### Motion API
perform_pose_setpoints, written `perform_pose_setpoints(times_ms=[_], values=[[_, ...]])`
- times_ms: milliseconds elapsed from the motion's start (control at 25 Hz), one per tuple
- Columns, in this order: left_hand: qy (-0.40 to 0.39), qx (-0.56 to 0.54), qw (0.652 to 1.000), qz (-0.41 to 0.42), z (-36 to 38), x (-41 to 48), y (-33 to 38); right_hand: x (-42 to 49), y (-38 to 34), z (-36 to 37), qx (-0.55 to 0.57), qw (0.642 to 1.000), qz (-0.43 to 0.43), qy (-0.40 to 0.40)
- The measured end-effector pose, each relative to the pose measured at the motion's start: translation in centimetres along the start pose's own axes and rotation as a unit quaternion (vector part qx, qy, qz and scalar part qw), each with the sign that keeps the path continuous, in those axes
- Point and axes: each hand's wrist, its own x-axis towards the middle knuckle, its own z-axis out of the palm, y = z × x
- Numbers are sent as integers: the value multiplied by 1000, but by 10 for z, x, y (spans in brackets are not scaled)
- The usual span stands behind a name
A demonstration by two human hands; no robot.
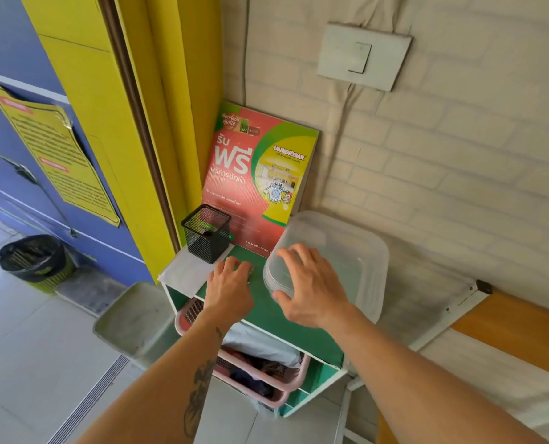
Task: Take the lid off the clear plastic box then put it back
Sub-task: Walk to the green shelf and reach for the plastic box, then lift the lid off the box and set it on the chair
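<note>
We have only one view, from the head: it looks forward and steeply down, close over the green shelf top in a wall corner.

Black mesh pen holder on green shelf top, just in front of red-green laundry poster leaning on brick wall. Pink baskets in shelf below. Bin with black liner on floor, far left.

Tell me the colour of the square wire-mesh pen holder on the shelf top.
The square wire-mesh pen holder is black, seen best in the head view.
</note>
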Motion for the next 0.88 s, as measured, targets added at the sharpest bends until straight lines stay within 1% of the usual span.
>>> perform_pose_setpoints(times_ms=[80,200,280,320,400,480,560,680,760,880], values=[[20,-3,1000,1,-3,-4,-1,0,0,2,-4,1000,-1,2],[30,-17,999,6,-8,-16,-2,0,-1,1,-9,1000,-5,-2],[52,-69,996,-6,-9,-24,1,1,0,-1,-5,1000,-14,-14],[66,-122,990,-24,-10,-29,4,1,0,-4,-3,1000,-19,-23],[76,-254,961,-76,-14,-33,16,2,1,-7,-14,999,-22,-39],[63,-356,923,-132,-17,-35,29,1,1,-7,-50,998,-2,-43],[40,-431,885,-171,-19,-37,38,-2,0,-5,-82,994,37,-59],[-12,-507,840,-190,-16,-41,44,-5,0,-1,-92,989,67,-90],[-37,-535,823,-189,-13,-41,44,-5,-2,2,-99,989,70,-89],[-43,-533,825,-180,-14,-37,43,-2,-7,4,-125,987,73,-69]])
